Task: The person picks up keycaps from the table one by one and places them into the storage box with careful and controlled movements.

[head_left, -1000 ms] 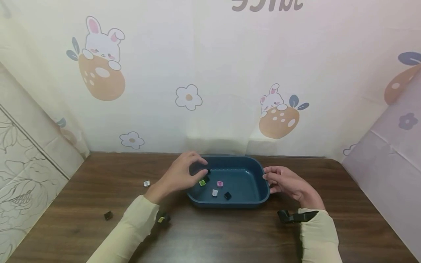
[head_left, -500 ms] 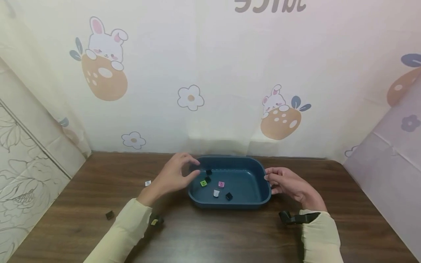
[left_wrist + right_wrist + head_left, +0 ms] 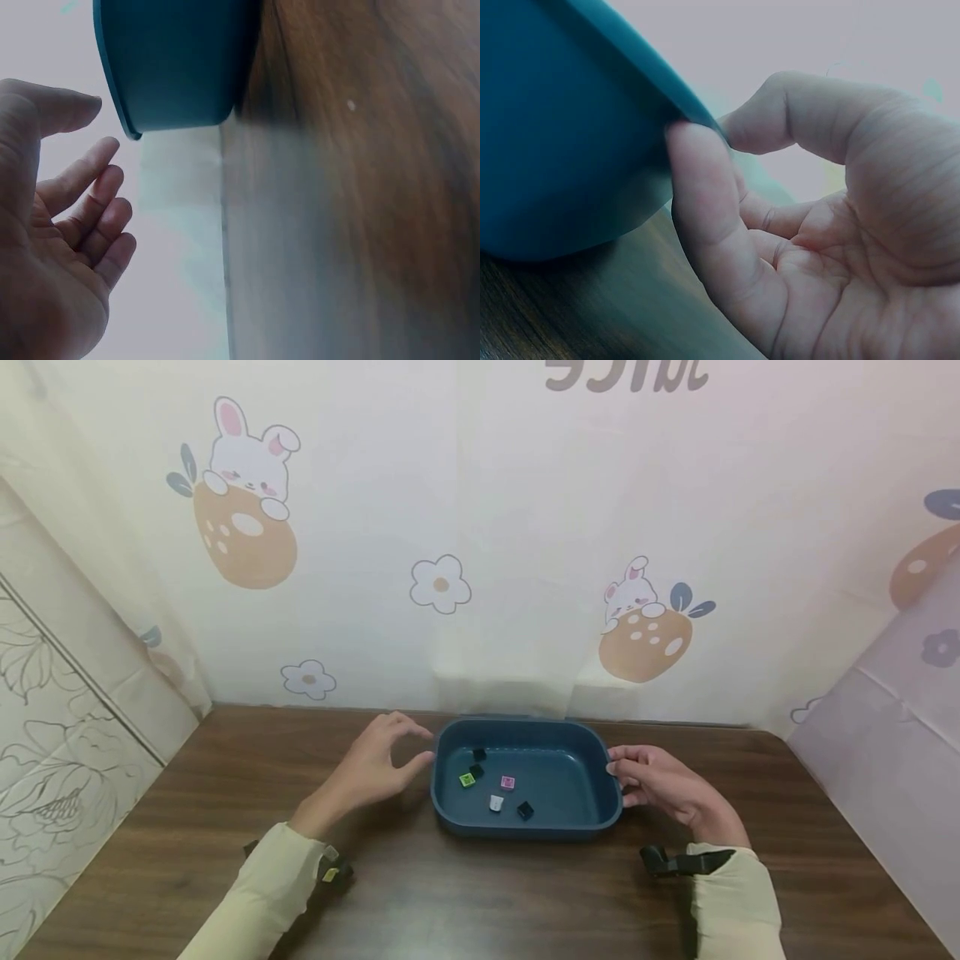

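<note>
A dark blue rectangular tray (image 3: 525,828) with rounded corners sits on the table, near the wall. Inside lie small keycap-like pieces: a lime green one (image 3: 467,780), a pink one (image 3: 507,782), a white one (image 3: 497,803) and several black ones (image 3: 525,810). My right hand (image 3: 663,781) pinches the tray's right rim between thumb and finger; the right wrist view shows a finger (image 3: 705,180) against the outer wall. Just left of the tray is my left hand (image 3: 367,768), thumb and fingers apart, holding nothing. In the left wrist view, a gap separates its fingertips from the tray wall (image 3: 176,67).
The brown wooden table (image 3: 480,902) meets a patterned cloth wall (image 3: 517,635) right behind the tray. A black piece (image 3: 251,847) lies on the table, partly covered by the left sleeve (image 3: 258,885). Black straps sit at both wrists.
My left hand has drawn back leftward from above the tray's left end, uncovering black pieces there. It now hides the white piece on the table. My right hand stays at the rim.
</note>
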{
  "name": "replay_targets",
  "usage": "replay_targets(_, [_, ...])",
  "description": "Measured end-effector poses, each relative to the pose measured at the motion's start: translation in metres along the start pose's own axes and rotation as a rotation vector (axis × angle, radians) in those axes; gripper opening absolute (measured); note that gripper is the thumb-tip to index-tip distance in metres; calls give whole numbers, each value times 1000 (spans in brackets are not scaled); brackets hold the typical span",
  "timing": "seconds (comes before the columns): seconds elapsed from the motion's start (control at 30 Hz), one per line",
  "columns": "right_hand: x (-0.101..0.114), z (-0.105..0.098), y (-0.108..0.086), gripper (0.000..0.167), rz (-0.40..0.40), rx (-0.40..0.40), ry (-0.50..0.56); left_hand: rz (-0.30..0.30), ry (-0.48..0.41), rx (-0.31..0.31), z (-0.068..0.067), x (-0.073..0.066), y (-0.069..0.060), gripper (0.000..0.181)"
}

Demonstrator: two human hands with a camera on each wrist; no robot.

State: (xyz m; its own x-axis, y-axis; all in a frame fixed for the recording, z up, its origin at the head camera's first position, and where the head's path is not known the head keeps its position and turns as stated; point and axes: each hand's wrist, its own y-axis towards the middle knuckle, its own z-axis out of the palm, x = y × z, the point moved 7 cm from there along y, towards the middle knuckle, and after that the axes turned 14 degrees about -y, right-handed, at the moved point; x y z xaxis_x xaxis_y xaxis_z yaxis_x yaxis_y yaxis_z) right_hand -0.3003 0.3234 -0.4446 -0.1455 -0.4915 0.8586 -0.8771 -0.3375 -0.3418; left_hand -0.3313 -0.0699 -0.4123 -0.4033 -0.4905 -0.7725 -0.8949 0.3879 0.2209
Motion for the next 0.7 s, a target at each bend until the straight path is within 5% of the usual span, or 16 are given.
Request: replay_targets(0.7, [-1,1,1,31,-12,0,-4,19,48,-69,-25,27,-25,29])
